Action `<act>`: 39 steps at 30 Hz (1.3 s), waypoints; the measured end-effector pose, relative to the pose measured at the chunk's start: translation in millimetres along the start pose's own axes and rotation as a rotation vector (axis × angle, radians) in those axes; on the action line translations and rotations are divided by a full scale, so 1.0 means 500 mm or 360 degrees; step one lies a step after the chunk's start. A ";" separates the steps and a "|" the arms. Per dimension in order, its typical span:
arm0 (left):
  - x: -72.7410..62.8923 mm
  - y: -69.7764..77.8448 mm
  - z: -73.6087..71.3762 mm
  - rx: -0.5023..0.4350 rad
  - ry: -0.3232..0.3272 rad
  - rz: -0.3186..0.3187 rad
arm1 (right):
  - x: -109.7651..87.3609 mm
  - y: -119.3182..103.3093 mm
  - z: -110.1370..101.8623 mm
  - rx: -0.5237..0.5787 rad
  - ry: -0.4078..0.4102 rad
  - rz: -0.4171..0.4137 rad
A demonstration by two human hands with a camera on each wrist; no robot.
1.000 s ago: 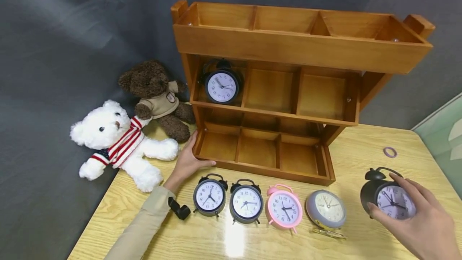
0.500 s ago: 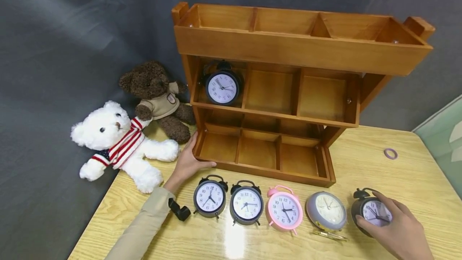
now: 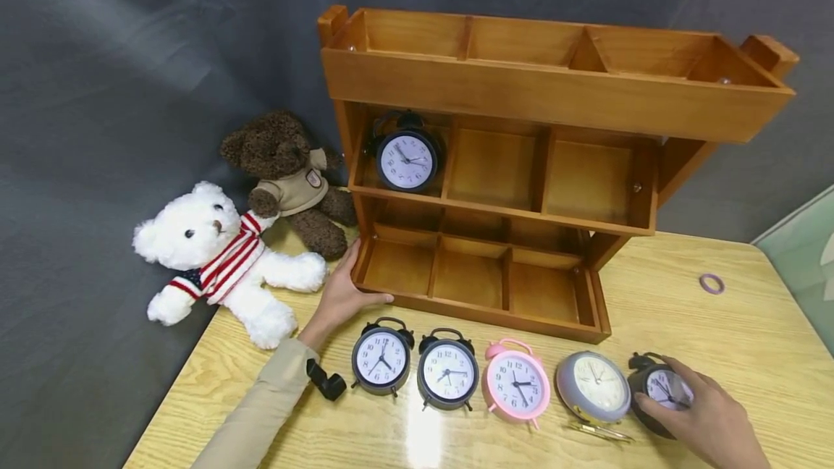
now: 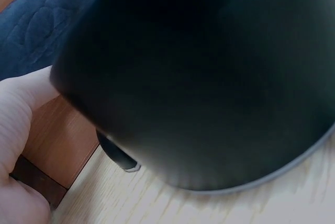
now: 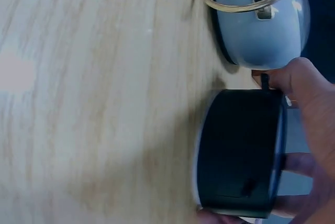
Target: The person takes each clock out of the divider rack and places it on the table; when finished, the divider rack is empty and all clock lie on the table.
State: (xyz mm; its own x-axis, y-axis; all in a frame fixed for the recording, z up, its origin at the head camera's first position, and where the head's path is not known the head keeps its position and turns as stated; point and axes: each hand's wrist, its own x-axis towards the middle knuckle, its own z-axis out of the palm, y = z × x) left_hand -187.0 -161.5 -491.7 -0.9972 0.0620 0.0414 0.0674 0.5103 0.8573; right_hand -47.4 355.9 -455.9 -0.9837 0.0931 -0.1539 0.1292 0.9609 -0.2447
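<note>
My right hand (image 3: pixel 706 418) grips a black twin-bell alarm clock (image 3: pixel 667 389) by its sides, just right of a grey-blue round clock (image 3: pixel 596 386). In the right wrist view that black clock (image 5: pixel 238 150) lies close to the tabletop; whether it touches cannot be told. My left hand (image 3: pixel 342 295) rests against the lower left corner of a brown wooden shelf (image 3: pixel 495 317), its fingers fairly straight along the side and its thumb at the front edge. A nearby dark clock body (image 4: pixel 209 77) fills most of the left wrist view.
Two dark alarm clocks (image 3: pixel 381 360) and a pink alarm clock (image 3: pixel 517 386) stand in the row. Another black clock (image 3: pixel 407 160) sits in the shelf's middle tier, left compartment. White (image 3: pixel 228 252) and brown (image 3: pixel 287 172) teddy bears lie left. A purple ring (image 3: pixel 712 283) lies right.
My right hand has moved left and down with the black alarm clock, bringing it beside the grey-blue clock. The left hand stays at the shelf corner. The head view has shifted slightly.
</note>
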 end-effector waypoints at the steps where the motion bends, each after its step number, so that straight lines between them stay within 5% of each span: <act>1: -0.001 0.001 -0.001 0.0003 -0.0002 -0.0002 | 0.000 0.000 -0.004 -0.0008 -0.0014 0.0011; 4: -0.001 0.003 0.000 0.0010 -0.0018 0.0005 | -0.006 -0.009 -0.030 -0.0022 0.0026 0.0042; 7: -0.002 0.005 0.000 0.0001 -0.0018 0.0015 | -0.013 -0.040 -0.071 0.0038 0.0296 -0.0056; 11: -0.004 0.003 0.000 0.0008 0.0011 0.0026 | -0.007 -0.123 -0.134 0.0239 0.0672 -0.0469; 17: 0.001 0.001 0.002 0.0008 0.0012 0.0061 | 0.033 -0.279 -0.208 0.0334 0.0887 -0.1150; 21: 0.003 0.000 0.001 0.0014 0.0019 0.0037 | 0.079 -0.381 -0.244 0.0308 0.0890 -0.1489; 27: 0.006 0.002 0.003 -0.0018 0.0028 0.0057 | 0.162 -0.522 -0.282 0.0175 0.0772 -0.1778; 33: 0.001 -0.002 0.012 -0.0052 -0.0006 0.0031 | 0.236 -0.625 -0.286 -0.0029 0.0672 -0.1877; 39: 0.001 -0.003 0.005 -0.0027 0.0037 0.0025 | 0.271 -0.681 -0.288 -0.0170 0.0572 -0.1842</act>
State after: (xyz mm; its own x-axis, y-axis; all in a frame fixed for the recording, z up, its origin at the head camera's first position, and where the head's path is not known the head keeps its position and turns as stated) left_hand -187.4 -159.9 -494.2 -0.9965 0.0500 0.0669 0.0829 0.4950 0.8649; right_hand -242.7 79.0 -255.8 -0.4917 -0.7827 0.3815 -0.8420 0.5391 0.0210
